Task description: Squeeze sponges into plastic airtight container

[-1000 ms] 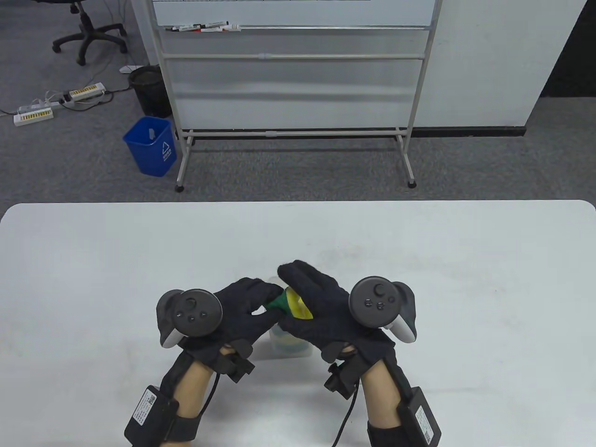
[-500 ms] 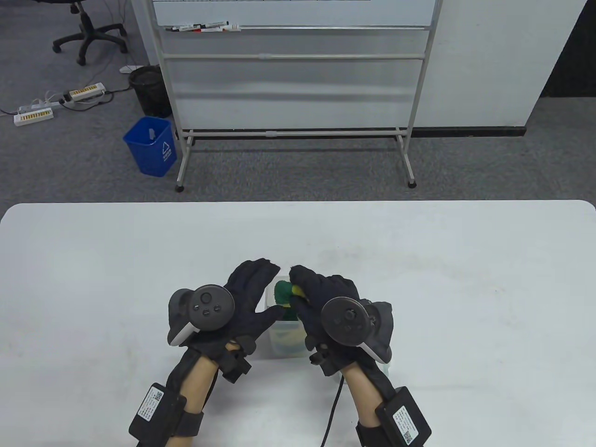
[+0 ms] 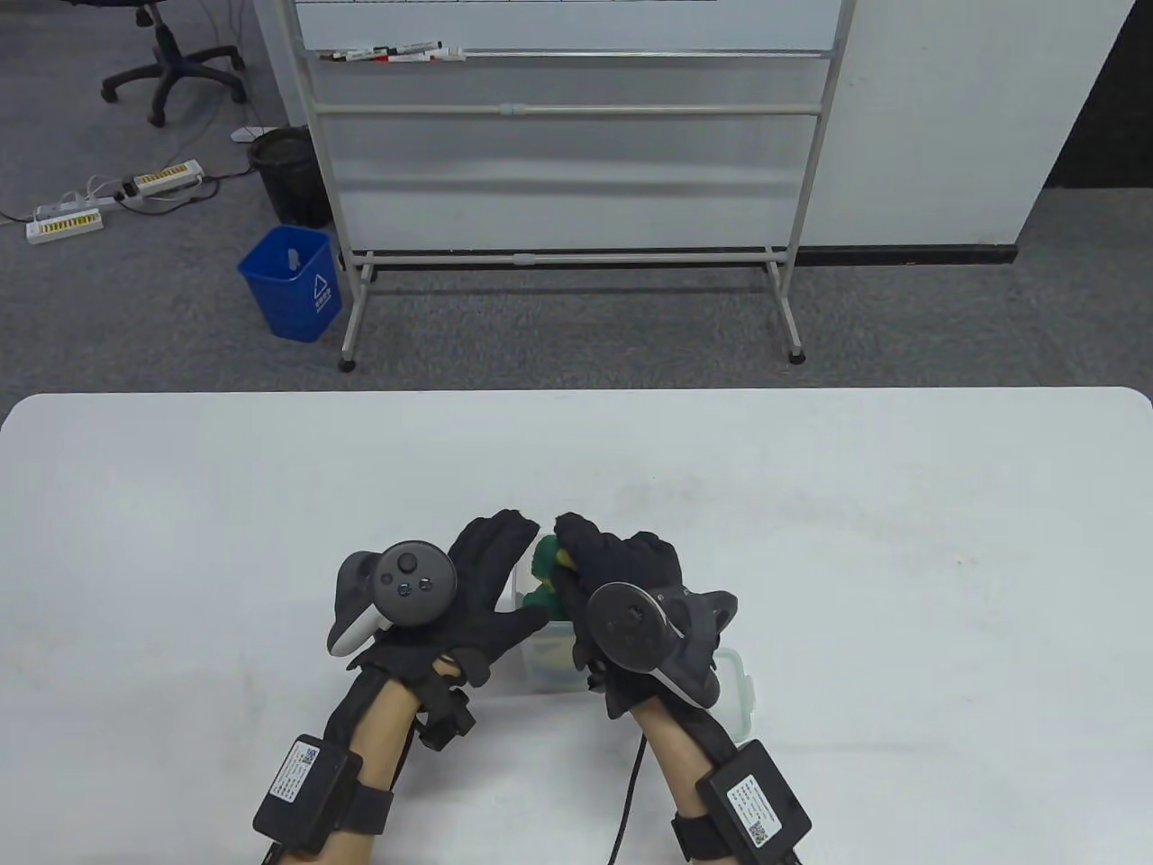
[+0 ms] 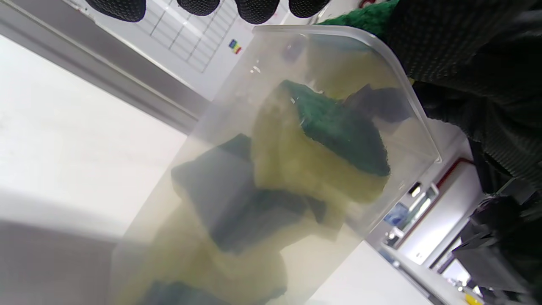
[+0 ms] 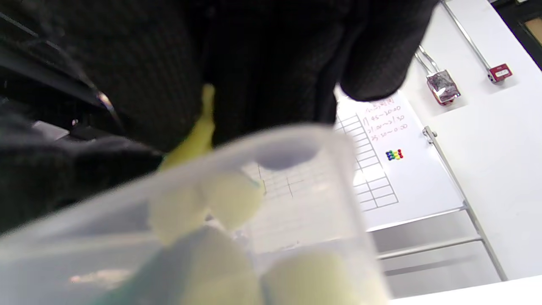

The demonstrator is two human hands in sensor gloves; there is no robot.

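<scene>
Nearest the table's front edge, both gloved hands meet over the clear plastic container (image 3: 540,662), which stands on the white table (image 3: 901,541). The left hand (image 3: 477,604) braces the container's left wall, fingers straight along it and thumb across the rim. The right hand (image 3: 612,577) clutches a yellow-and-green sponge (image 3: 544,559) at the container's mouth, fingers curled round it. More sponges (image 4: 296,156) lie packed inside — seen through the wall. A lid (image 3: 734,689) lies just right of the container. Beyond the table: whiteboard stand (image 3: 567,180), blue bin (image 3: 293,281).
</scene>
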